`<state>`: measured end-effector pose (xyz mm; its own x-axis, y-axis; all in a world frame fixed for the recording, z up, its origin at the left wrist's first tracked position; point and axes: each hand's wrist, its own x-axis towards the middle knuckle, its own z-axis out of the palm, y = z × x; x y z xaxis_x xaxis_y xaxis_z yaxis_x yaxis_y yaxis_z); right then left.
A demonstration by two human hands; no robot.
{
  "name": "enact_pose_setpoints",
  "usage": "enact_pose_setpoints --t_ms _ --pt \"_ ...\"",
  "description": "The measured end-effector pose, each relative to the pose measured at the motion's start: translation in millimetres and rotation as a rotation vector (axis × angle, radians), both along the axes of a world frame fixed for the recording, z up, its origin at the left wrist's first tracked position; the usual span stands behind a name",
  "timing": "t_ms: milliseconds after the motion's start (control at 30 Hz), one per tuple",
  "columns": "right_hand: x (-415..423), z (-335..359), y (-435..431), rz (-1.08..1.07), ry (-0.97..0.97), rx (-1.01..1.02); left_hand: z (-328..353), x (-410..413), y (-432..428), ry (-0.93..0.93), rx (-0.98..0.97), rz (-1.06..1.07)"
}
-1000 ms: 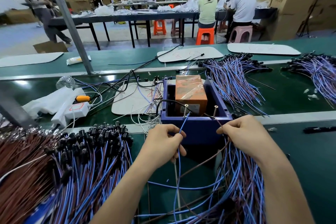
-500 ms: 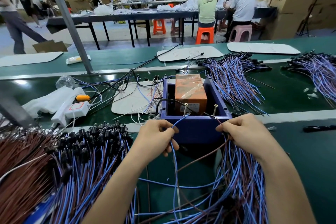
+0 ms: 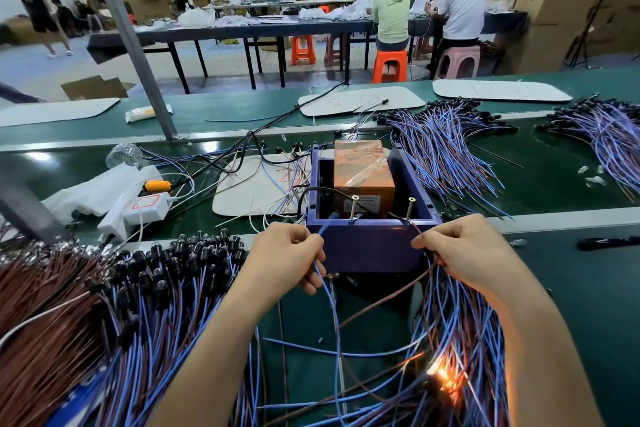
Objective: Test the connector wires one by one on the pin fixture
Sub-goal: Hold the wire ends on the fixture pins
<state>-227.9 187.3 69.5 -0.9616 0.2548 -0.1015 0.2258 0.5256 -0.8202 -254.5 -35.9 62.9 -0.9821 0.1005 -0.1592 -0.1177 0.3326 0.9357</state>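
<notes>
Here the left hand pinches a thin blue wire between curled fingers, its tip just beside the left screw pin. The right hand pinches a brown wire near the right screw pin. Both pins stand upright at the near rim of a glossy blue plastic box holding a film-wrapped orange block; its label is unreadable. An orange glow shows in the wire bundle on the green surface.
</notes>
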Motion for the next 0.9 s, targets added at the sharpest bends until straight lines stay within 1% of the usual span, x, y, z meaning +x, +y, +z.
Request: enact_pose_setpoints --t_ms 167,300,467,900 --pt "-0.8 -1.6 0.5 0.007 -0.007 -0.017 0.7 -1.5 -5.0 0.013 -0.029 -0.009" --pt "-1.1 -1.3 0.3 0.013 -0.011 -0.018 0.4 1.8 -1.8 0.025 -0.061 -0.067" --pt "-0.3 0.2 0.1 0.016 -0.007 -0.024 -2.0 6.2 7.4 -0.013 -0.065 -0.12" --pt "0.5 1.1 1.2 0.012 0.0 -0.03 -0.4 10.4 11.1 0.0 -0.087 -0.13"
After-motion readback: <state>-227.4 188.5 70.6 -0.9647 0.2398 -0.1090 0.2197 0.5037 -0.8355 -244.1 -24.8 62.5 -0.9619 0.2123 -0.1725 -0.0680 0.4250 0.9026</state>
